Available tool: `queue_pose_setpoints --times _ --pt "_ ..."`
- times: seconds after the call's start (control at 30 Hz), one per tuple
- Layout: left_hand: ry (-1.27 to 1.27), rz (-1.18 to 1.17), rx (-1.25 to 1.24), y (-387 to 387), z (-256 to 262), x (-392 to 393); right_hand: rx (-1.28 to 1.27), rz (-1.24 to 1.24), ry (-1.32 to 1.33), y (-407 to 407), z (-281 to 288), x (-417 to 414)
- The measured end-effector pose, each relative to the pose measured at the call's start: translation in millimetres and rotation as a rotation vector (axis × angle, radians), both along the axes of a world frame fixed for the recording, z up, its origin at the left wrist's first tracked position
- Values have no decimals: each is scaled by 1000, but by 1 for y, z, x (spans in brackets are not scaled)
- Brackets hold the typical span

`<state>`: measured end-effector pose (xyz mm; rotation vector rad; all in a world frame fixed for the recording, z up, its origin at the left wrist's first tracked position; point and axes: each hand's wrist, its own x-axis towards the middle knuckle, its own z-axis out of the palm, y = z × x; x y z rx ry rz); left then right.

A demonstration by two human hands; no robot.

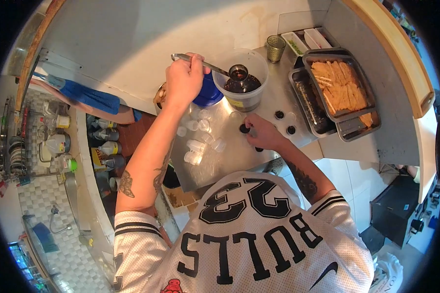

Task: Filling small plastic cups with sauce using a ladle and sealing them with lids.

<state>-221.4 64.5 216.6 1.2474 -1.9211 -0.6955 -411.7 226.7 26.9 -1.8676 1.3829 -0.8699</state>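
Note:
My left hand [185, 80] grips the handle of a metal ladle [238, 72], whose bowl is over the mouth of a clear plastic bucket [258, 95]. Dark sauce [242, 86] with bits in it lies inside the bucket. A small plastic cup of dark liquid [244, 128] is between the fingers of my right hand [264, 133], low at the steel tabletop [231, 161]. Near that hand stand more dark-filled cups, one [279, 114] and another [290, 129] to its right. Clear cups [196, 145], some stacked, lie loosely on the left.
A blue lid [209, 93] is beside the bucket. On the right, metal trays overlap, the upper one holding breaded pieces [339, 86]. A glass tumbler [275, 49] and white containers [294, 43] stand at the back. A wall [132, 47] borders the table's far side.

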Motion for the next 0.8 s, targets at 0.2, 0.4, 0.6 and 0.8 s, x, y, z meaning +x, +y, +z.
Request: queue_pose_setpoints --times 0.2,0.4,0.6,0.8 --pt "-70 -24 2 3 -1 -8 63 -2 70 -25 -42 0" --pt "-176 -81 -69 3 -4 -11 72 -72 162 -27 -42 7" --pt "-267 -107 -122 -4 -8 -15 14 77 111 -35 -7 89" --pt "-251 -172 -174 -3 -5 -24 128 -211 115 -74 -32 154"
